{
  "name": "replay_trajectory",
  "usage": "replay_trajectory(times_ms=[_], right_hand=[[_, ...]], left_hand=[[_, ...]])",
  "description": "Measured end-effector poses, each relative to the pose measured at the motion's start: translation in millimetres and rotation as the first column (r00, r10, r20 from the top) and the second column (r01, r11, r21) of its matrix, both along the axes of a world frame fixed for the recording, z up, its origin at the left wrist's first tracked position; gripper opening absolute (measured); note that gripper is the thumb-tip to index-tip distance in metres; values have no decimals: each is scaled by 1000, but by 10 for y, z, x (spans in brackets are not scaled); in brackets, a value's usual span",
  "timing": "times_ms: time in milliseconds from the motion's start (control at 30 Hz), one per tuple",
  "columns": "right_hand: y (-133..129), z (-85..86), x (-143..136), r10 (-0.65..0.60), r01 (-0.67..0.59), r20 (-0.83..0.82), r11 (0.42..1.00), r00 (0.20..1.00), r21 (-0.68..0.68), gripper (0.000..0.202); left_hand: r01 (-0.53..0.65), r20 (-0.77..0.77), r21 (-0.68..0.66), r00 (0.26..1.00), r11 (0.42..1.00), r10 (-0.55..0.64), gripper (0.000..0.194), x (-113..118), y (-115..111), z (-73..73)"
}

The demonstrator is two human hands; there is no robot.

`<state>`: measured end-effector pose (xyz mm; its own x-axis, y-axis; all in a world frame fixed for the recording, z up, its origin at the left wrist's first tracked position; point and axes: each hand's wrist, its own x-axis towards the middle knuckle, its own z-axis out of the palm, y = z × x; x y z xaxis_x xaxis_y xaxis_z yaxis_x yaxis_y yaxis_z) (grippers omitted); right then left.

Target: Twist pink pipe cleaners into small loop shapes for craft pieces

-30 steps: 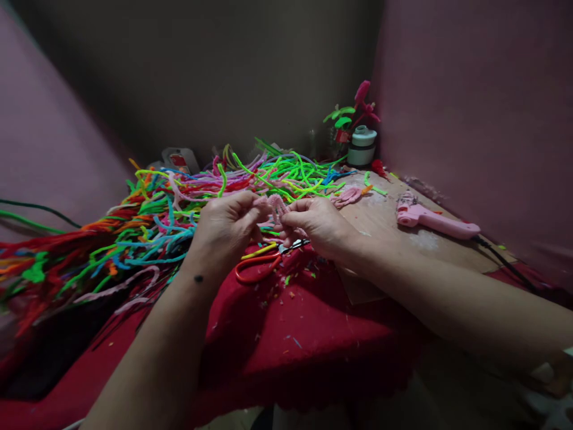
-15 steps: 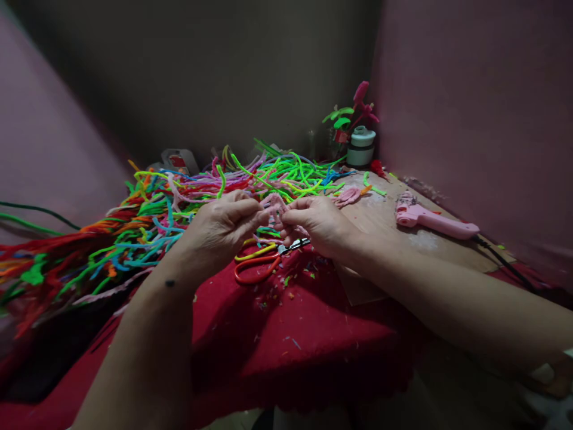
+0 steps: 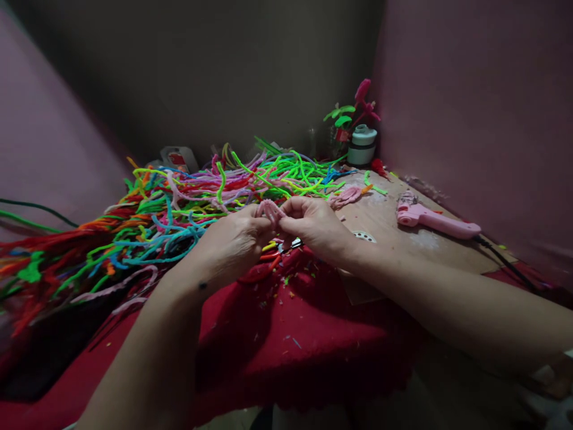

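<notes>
left hand: left hand (image 3: 230,242), fingers closed on one side of the pink fuzzy piece; pinch likely fixes that end
right hand: right hand (image 3: 320,230), thumb and forefinger pinching the other side; probably lets the two sides be worked against each other
held piece: pink fuzzy piece (image 3: 271,209), bent in an arch between both hands, up off the worktop (image 3: 290,334); likely raised for finger room and a clear view. Finer detail too small to tell
scissors: scissors (image 3: 296,243), below the hands on red cloth, partly hidden; seemingly parked close for quick reach. Open or shut, cannot tell
scraps: small cuttings (image 3: 289,280), scattered near scissors, suggests trimming gets done right here
stem pile: multicolour fuzzy stems (image 3: 286,170), heaped behind the hands and off to the left; looks like loose stock within reach, front strip left for handwork
glue gun: pink glue gun (image 3: 439,222), lying on its side on the board (image 3: 456,254), right of the right hand; board probably shields cloth from drips
cable: black cable (image 3: 505,260), runs off right, away from both hands, so less snag risk
second pink piece: looped pink piece (image 3: 347,197), on board beyond right hand, apart from the held one
back corner: white jar (image 3: 362,146), near wall, seemingly out of the way
</notes>
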<state>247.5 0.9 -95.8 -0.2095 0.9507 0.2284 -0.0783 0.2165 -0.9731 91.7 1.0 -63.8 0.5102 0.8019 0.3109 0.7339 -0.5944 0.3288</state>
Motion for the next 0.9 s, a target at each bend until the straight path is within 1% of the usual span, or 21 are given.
replay_trajectory(times_ms=[67,100,167,200,267,333,400,433,500,533,600,667,700,767,833,900], right_hand=[[0,-20,-6,6,-8,29,998,1000,66,3],[5,-28,-6,14,-18,44,995,999,98,4],[22,-37,6,36,-42,54,991,998,123,6],[34,-37,16,48,-53,45,992,998,113,7],[62,-29,40,69,-67,-26,997,997,46,7],[88,-17,59,73,-79,-145,996,987,-38,6],[105,-8,66,66,-95,-243,989,968,-112,6],[110,-5,64,65,-107,-278,984,958,-140,6],[111,-2,54,77,-136,-319,976,945,-168,8],[109,-2,49,92,-154,-328,974,940,-169,8],[102,-1,44,119,-180,-337,971,934,-156,8],[90,3,47,127,-181,-322,973,938,-143,6],[82,7,51,125,-172,-303,976,945,-135,5],[64,15,59,128,-159,-244,981,961,-111,7],[43,27,64,154,-174,-195,980,969,-93,11],[22,44,65,178,-198,-189,976,966,-94,12]], left_hand=[[43,-147,31,988,999,-38,20,9,-4,-23],[45,-206,64,978,997,-31,22,13,-6,-31],[17,-266,145,964,989,22,24,16,-12,-38],[2,-274,182,960,983,49,25,17,-17,-34],[-36,-230,236,969,971,92,22,19,-31,-12],[-82,-82,230,991,970,103,22,26,-46,23],[-103,137,142,987,984,84,23,42,-54,57],[-94,254,67,964,993,74,23,56,-54,70],[-32,465,-113,881,993,81,26,90,-48,85],[13,537,-205,838,979,101,28,109,-45,88],[97,612,-343,778,934,143,29,142,-44,87],[118,632,-387,756,915,170,22,163,-50,77],[101,636,-375,751,921,177,19,168,-56,69],[28,636,-299,751,954,177,14,171,-68,50],[-62,600,-174,784,983,156,10,168,-76,32],[-116,549,-42,827,992,120,8,164,-81,24]])
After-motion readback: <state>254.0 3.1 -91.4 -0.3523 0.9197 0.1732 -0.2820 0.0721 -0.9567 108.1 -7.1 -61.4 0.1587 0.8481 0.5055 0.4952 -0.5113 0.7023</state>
